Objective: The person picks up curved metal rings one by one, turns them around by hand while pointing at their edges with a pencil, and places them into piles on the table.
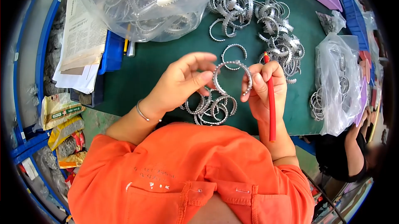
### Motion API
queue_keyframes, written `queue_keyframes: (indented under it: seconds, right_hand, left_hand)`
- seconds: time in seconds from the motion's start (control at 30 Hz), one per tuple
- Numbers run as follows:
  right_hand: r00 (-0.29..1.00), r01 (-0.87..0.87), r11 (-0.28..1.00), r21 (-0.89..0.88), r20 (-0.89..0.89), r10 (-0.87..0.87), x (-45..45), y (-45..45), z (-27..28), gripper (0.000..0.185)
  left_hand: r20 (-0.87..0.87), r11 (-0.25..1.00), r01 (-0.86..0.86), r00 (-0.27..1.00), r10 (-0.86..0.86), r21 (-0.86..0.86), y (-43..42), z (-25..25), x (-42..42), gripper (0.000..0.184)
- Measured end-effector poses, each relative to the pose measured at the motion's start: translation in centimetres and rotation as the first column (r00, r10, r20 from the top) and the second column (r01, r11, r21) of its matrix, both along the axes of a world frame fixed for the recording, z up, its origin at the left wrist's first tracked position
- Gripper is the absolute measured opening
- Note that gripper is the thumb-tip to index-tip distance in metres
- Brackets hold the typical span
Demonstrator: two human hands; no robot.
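A toothed metal ring (220,86) is held up in front of my chest. My right hand (268,84) pinches its right side between thumb and fingers. Tucked in the same hand is a long red pencil (272,111), its tip pointing away from me. My left hand (183,80) is at the ring's left side, fingers curved and apart, thumb tip close to the rim; whether it touches cannot be made out. Just beyond lies an open toothed ring (234,46) on the green table. Several closed rings (216,109) lie in a heap near my body.
A clear plastic bag of metal bands (153,7) fills the back left. Loose open bands (282,37) are piled at the back right. Another plastic bag (341,82) lies at the right edge, near a person in black (341,153). Papers (81,32) rest on a blue bin (111,53).
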State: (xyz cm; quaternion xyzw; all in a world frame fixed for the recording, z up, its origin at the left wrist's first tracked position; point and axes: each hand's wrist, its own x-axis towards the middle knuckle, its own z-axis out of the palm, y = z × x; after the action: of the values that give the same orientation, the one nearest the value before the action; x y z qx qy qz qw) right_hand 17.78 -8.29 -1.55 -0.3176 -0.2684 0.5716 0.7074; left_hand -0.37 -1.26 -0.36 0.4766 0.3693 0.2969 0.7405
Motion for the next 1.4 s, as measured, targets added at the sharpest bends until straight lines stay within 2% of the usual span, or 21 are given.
queue_keyframes:
  seconds: [0.07, 0.3, 0.4, 0.7, 0.83, 0.9, 1.03, 1.27, 1.4]
  right_hand:
    - [1.0, -0.005, 1.0, -0.012, 0.002, 0.006, 0.11, -0.01, -0.31, 0.016]
    - [0.987, 0.044, 0.985, -0.167, 0.159, -0.017, 0.43, -0.38, 0.0, 0.017]
    - [0.973, 0.02, 0.985, -0.171, 0.229, 0.02, 0.79, -0.5, -0.44, 0.017]
    - [0.982, 0.031, 0.969, -0.244, 0.189, 0.016, 0.5, -0.26, 0.25, 0.016]
    - [0.974, 0.047, 0.973, -0.228, 0.226, 0.006, 0.47, -0.4, 0.22, 0.016]
    - [0.949, 0.066, 0.985, -0.159, 0.316, -0.013, 0.51, -0.56, 0.05, 0.018]
    - [0.934, 0.072, 0.991, -0.113, 0.357, -0.027, 0.47, -0.74, 0.07, 0.019]
    - [0.937, 0.058, 0.988, -0.141, 0.349, -0.005, 0.6, -0.85, -0.1, 0.019]
    - [0.944, 0.066, 0.986, -0.153, 0.33, -0.012, 0.64, -0.87, -0.1, 0.019]
  left_hand:
    - [0.128, 0.964, 0.218, 0.972, -0.199, -0.151, 0.3, 0.2, -0.29, 0.038]
    - [0.156, 0.975, 0.146, 0.98, -0.121, -0.167, 0.4, -0.09, -0.73, 0.037]
    - [0.169, 0.976, 0.151, 0.978, -0.124, -0.155, 0.42, -0.11, -0.74, 0.036]
    - [0.158, 0.971, 0.179, 0.975, -0.155, -0.155, 0.54, 0.34, -0.76, 0.035]
    - [0.137, 0.974, 0.167, 0.98, -0.147, -0.15, 0.42, 0.18, -0.75, 0.035]
    - [0.134, 0.977, 0.185, 0.976, -0.171, -0.101, 0.36, 0.17, -0.81, 0.033]
    - [0.131, 0.983, 0.162, 0.98, -0.15, -0.082, 0.15, 0.24, -0.67, 0.035]
    - [0.144, 0.982, 0.169, 0.977, -0.156, -0.082, 0.13, 0.4, -0.83, 0.031]
    - [0.145, 0.974, 0.171, 0.978, -0.149, -0.15, 0.25, 0.5, -0.82, 0.028]
